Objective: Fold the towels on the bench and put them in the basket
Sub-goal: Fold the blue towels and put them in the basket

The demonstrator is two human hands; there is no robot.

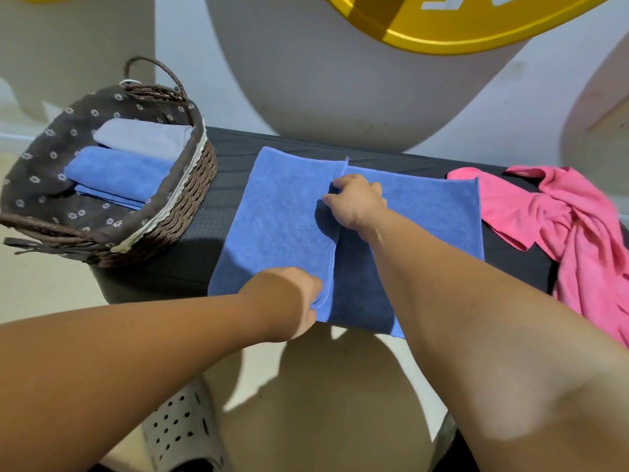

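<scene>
Left hand point(299, 301) pinching near hem of blue towel point(282, 219), right hand point(357, 202) gripping its folded edge, mid-bench point(224, 151). Basket point(177, 216) at 10 o'clock, folded towels inside. Pink towel point(561, 219) crumpled at 3 o'clock. Yellow sign point(459, 25) lettering cropped, unreadable.

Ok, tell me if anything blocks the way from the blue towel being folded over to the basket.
Nothing visible does. The blue towel lies on the bench right beside the basket, with bare bench between. The basket already holds folded towels, with room in front.
</scene>
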